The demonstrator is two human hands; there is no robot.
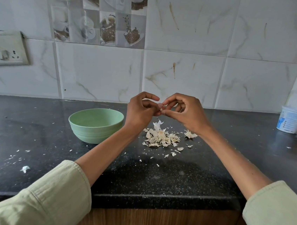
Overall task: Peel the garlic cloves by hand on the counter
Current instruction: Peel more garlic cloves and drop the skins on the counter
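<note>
Counter (48,147): bowl (95,125) L, peel pile (161,137), tub (291,121) R.

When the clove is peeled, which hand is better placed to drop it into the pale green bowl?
Probably the left hand: the pale green bowl sits directly beside its wrist, while the right hand would have to cross over.

Bowl (96,125) on counter (31,136), left of peel pile (161,137); tub (292,119) far right

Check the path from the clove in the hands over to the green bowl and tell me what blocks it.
Nothing visible blocks it. The garlic clove is pinched between the left hand and right hand above the counter. The green bowl sits just left of the left wrist, open-topped; the peel pile lies right of that path.
</note>
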